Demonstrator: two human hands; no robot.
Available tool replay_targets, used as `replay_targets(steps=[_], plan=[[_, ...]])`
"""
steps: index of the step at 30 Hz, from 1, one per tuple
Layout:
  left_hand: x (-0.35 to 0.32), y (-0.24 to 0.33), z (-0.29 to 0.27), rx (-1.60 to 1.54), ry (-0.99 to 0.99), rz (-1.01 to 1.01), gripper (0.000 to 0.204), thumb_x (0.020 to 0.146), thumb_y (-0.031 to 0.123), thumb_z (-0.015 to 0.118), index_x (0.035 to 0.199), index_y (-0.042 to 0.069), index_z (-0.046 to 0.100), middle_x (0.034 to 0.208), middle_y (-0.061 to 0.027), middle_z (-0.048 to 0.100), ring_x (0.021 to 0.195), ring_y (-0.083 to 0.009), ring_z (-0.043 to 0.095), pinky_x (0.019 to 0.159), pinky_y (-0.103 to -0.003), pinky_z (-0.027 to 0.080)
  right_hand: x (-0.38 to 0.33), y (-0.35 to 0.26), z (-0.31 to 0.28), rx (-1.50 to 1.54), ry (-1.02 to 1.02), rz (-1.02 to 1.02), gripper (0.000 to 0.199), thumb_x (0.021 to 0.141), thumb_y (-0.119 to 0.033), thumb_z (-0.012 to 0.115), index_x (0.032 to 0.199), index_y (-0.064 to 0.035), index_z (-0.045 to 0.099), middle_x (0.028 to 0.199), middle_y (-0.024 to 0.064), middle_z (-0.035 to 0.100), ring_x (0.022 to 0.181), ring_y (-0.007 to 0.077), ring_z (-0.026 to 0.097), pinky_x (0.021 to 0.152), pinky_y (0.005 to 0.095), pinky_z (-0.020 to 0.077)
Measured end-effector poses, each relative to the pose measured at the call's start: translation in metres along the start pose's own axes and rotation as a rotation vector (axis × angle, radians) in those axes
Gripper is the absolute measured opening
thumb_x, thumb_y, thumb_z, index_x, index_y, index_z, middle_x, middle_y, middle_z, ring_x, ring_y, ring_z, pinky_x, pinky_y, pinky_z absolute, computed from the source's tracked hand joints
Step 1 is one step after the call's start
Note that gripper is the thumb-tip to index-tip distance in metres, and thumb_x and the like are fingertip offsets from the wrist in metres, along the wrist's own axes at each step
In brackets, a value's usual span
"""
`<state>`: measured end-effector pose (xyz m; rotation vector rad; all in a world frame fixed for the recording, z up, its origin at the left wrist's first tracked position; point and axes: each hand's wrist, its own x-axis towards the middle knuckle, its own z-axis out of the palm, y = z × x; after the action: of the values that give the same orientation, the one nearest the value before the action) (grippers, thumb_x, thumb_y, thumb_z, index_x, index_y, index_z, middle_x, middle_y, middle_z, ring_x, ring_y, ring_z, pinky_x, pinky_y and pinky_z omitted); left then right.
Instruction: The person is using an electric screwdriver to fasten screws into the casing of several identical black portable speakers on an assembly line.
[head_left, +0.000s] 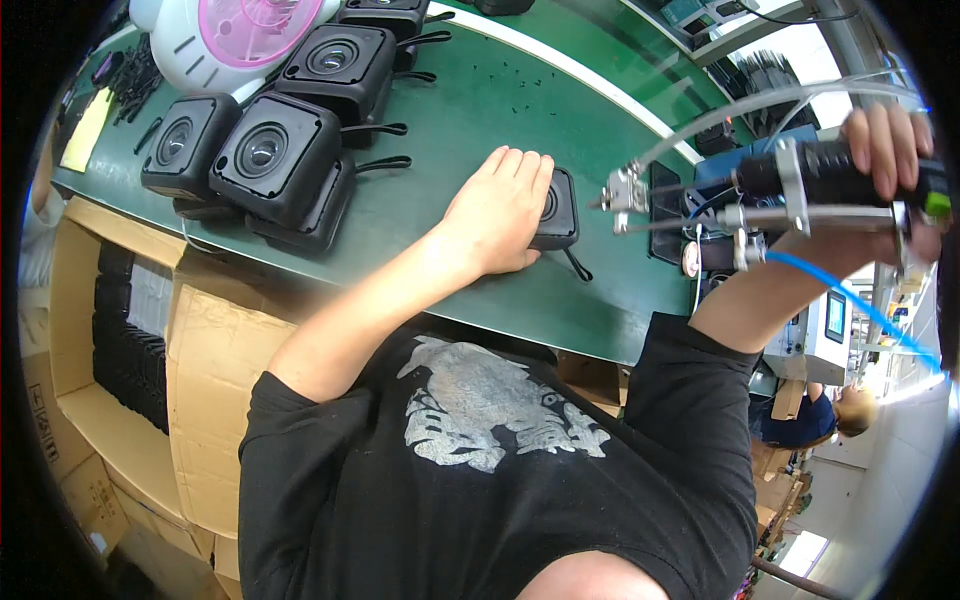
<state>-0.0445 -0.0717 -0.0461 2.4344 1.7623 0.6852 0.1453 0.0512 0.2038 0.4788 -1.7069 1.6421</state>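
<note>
My left hand (498, 212) lies over a small black square speaker (565, 208) on the green bench. Its fingers press across the speaker's face and hold it down, hiding much of the round cone. A short strap loop sticks out from the speaker's near corner. Raised at the right, my right hand (885, 150) is wrapped around the black body of a power screwdriver (815, 170). The screwdriver's metal nose (626, 195) points left toward the speaker, apart from it. A clear hose and a blue air tube run to the tool.
Several similar speakers (262, 150) stand stacked at the left, straps pointing right. Behind them is a white-and-pink fan (250, 30). Tiny dark pieces (530, 82) lie scattered on the bench (440, 120). An open carton (215, 400) of black parts stands at lower left. Another person (815, 420) is at far right.
</note>
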Motion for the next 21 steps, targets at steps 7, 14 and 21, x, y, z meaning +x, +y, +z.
replay_targets(steps=[7, 14, 21], plan=[[-0.001, -0.001, 0.004, 0.049, 0.073, 0.042, 0.089, 0.064, 0.035, 0.08, 0.129, -0.012, 0.043, 0.113, -0.0184, 0.052, 0.111, -0.0308, 0.049, 0.107, -0.039, 0.036, -0.019, 0.006, 0.014, 0.0, -0.136, 0.134, 0.068, 0.072, -0.051, 0.077, 0.11, -0.0034, 0.047, 0.086, 0.0017, 0.053, 0.07, 0.0152, 0.056, 0.071, 0.0314, 0.0412], [-0.002, -0.002, 0.005, 0.044, 0.103, 0.052, 0.089, 0.064, 0.035, 0.081, 0.129, -0.012, 0.044, 0.114, -0.0183, 0.052, 0.111, -0.0306, 0.05, 0.107, -0.04, 0.036, -0.031, 0.026, 0.033, -0.148, 0.073, 0.074, 0.059, 0.075, -0.052, 0.072, 0.102, -0.0056, 0.047, 0.077, 0.0018, 0.053, 0.063, 0.0126, 0.057, 0.066, 0.0295, 0.0432], [-0.002, -0.001, 0.004, 0.075, 0.08, 0.043, 0.091, 0.064, 0.037, 0.081, 0.131, -0.011, 0.044, 0.115, -0.0177, 0.052, 0.112, -0.03, 0.05, 0.108, -0.04, 0.036, -0.023, 0.017, 0.018, -0.047, -0.071, 0.218, 0.059, 0.074, -0.05, 0.073, 0.103, -0.0068, 0.045, 0.081, 0.0007, 0.052, 0.066, 0.0137, 0.055, 0.068, 0.0302, 0.0416]])
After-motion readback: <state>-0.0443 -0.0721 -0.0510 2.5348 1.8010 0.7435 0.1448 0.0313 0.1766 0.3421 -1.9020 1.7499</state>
